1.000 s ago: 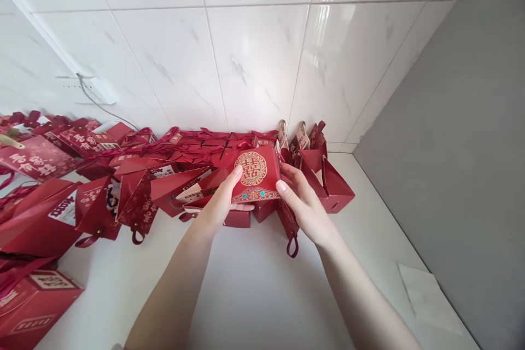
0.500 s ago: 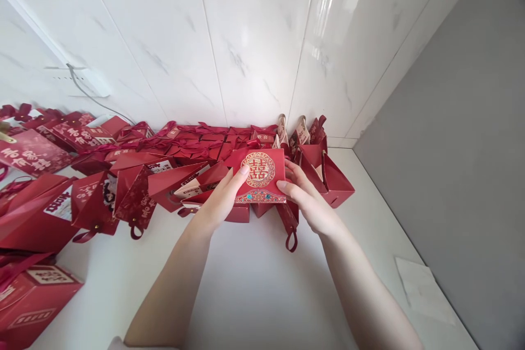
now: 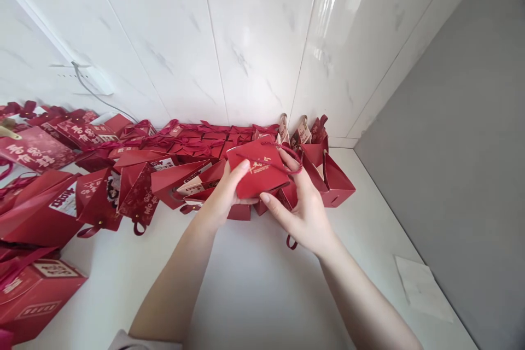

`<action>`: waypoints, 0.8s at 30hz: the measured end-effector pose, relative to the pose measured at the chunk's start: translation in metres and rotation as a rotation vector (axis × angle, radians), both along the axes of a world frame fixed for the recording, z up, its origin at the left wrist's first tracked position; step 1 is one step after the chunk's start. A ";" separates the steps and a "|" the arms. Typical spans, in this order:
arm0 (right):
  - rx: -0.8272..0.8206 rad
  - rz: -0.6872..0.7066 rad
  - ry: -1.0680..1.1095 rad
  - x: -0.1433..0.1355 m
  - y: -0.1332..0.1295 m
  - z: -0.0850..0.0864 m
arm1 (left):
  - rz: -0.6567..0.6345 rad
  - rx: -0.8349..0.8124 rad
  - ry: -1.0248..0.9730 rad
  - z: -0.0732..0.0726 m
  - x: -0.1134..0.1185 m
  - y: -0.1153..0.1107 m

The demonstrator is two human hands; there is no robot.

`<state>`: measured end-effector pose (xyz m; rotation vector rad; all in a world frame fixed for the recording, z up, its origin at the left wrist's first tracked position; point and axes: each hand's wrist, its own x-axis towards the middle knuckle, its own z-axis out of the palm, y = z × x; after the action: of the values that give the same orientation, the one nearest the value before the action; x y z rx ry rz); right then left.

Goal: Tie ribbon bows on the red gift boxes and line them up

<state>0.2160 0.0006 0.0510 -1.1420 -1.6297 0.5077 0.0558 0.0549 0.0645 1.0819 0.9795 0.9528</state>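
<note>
A small red paper gift bag [image 3: 262, 180] with gold lettering and a dark red cord handle [image 3: 296, 167] is held up in front of me, tilted. My left hand [image 3: 225, 191] grips its left side, thumb on the printed face and fingers underneath. My right hand [image 3: 307, 210] is at the bag's right side, its forefinger by the cord and its thumb by the lower right edge; its other fingers are partly hidden. Just behind are red gift boxes [image 3: 174, 183], and an open-topped red box [image 3: 338, 180] stands to the right.
Rows of red boxes with ribbons [image 3: 205, 139] line the tiled wall [image 3: 258, 54]. More boxes [image 3: 45, 295] crowd the left side of the white table [image 3: 262, 295]. A grey panel [image 3: 459, 136] borders the right edge. A cable [image 3: 98, 101] runs from a wall socket.
The bag has been turned: its gold emblem with the jewelled band is now out of sight, and a plainer face with gold lettering and the cord handle shows. My right hand has shifted its hold.
</note>
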 end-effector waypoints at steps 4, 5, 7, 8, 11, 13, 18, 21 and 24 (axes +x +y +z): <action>0.044 0.032 -0.007 0.018 0.006 0.004 | -0.255 -0.377 -0.293 -0.003 -0.007 0.010; 0.050 0.025 -0.015 0.020 0.007 0.004 | -0.293 -0.434 -0.359 -0.005 -0.006 0.011; 0.044 0.017 -0.025 0.024 0.009 0.003 | -0.332 -0.509 -0.464 -0.008 -0.002 0.011; 0.037 0.014 -0.029 0.024 0.009 0.003 | -0.343 -0.533 -0.499 -0.009 0.000 0.011; 0.015 0.007 -0.033 0.025 0.009 0.002 | -0.364 -0.565 -0.541 -0.010 0.006 0.009; -0.010 0.008 -0.017 0.025 0.009 0.002 | -0.366 -0.569 -0.547 -0.010 0.008 0.007; -0.036 0.011 0.019 0.025 0.012 -0.001 | -0.364 -0.559 -0.533 -0.011 0.006 0.007; 0.070 0.029 -0.028 0.027 0.013 0.000 | -0.417 -0.507 -0.546 -0.016 0.001 0.010; 0.220 0.099 -0.059 0.032 0.008 0.008 | -0.448 -0.387 -0.573 -0.022 -0.004 0.016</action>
<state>0.2476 0.0083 0.0585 -0.9238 -1.7524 0.3505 0.0519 0.0706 0.0428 0.6053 0.3944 0.6123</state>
